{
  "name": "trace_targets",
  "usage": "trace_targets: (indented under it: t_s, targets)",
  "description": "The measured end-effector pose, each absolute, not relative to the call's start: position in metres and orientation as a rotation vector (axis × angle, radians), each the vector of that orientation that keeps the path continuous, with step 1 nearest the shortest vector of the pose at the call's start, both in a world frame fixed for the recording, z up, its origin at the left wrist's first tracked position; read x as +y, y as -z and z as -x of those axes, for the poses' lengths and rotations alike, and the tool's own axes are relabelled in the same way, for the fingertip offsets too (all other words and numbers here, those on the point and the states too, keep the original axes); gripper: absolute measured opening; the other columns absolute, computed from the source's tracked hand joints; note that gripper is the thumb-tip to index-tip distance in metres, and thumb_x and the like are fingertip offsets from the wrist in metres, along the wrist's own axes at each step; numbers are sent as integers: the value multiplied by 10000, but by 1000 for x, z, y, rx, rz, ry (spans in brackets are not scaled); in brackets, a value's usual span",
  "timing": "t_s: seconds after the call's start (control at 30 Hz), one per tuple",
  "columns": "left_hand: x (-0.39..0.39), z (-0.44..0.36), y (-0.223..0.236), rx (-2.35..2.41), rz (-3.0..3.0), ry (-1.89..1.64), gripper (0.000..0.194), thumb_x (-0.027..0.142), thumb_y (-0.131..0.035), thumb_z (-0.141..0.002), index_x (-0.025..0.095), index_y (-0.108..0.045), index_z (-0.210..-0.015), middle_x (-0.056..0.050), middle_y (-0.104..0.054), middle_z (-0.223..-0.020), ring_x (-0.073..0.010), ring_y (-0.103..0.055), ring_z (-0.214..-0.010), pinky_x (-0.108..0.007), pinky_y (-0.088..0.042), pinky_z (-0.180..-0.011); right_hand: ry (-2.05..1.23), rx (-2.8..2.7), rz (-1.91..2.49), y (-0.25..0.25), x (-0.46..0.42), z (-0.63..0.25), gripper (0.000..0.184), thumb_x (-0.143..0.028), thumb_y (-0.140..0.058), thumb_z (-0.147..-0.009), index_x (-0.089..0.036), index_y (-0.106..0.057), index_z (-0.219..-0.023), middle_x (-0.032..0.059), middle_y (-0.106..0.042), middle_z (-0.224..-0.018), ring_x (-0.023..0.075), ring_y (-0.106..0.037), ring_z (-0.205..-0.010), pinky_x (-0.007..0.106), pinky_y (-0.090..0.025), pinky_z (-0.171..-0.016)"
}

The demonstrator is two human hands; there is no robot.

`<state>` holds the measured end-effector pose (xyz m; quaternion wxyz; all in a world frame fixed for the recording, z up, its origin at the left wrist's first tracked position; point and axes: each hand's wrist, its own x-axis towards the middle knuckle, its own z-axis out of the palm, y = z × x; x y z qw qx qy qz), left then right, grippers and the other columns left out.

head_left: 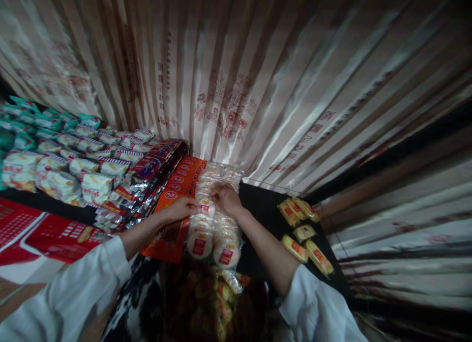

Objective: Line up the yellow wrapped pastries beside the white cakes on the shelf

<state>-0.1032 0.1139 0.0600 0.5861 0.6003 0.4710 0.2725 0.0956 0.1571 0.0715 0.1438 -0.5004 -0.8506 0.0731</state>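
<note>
In the head view, round white rice crackers in clear wrappers stand in two rows; the near packs (199, 244) show red labels. My left hand (181, 208) pinches the left edge of one wrapped rice cracker pack (207, 207) in the left row. My right hand (225, 199) has its fingers curled at the upper right of that same pack, thumb and fingertips closed on it. An orange printed bag (173, 197) lies flat to the left of the rows, partly under my left wrist.
Shiny dark packets (157, 162) and several white snack bags (97, 187) stand at left, with green packs (24, 117) beyond. Yellow wrapped cakes (295, 247) lie on the black table (258, 204) at right. More packs fill a dark container below. A pleated printed curtain (236, 81) hangs behind.
</note>
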Motion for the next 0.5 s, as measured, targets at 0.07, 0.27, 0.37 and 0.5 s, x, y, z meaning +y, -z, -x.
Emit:
trace_targets:
  t_s: [0.07,0.27,0.37,0.5]
  targets:
    - [116,101,-56,1124,-1371,-652,377,487,-719,-547,135,-621,-641,26,-559,-582,-111,-481,-588,-216,-356,-569,-239,-2451,1448,-72,157,-95,55,-209,-664,-785,-207,-683,-734,2,-687,-770,148,-600,-783,330,-377,-881]
    - [120,96,-38,1244,-1334,-851,255,388,-647,-654,137,-620,-695,13,-583,-629,-106,-490,-605,-206,-379,-578,-205,-2406,1360,-79,151,-96,90,-265,-645,-814,-217,-706,-859,37,-690,-889,184,-578,-909,347,-385,-892]
    - [123,90,-30,1356,-1371,-900,196,338,-595,-696,147,-626,-730,-1,-612,-676,-122,-522,-654,-208,-407,-599,-210,-2433,1230,-86,145,-96,129,-308,-625,-832,-249,-711,-907,37,-685,-973,187,-564,-972,354,-375,-914]
    - [125,87,-29,1434,-1463,-870,177,314,-558,-723,157,-634,-751,-10,-628,-702,-140,-548,-690,-222,-424,-630,-261,-2588,1191,-89,141,-93,53,-259,-675,-783,-222,-711,-774,27,-697,-892,182,-583,-925,347,-375,-902]
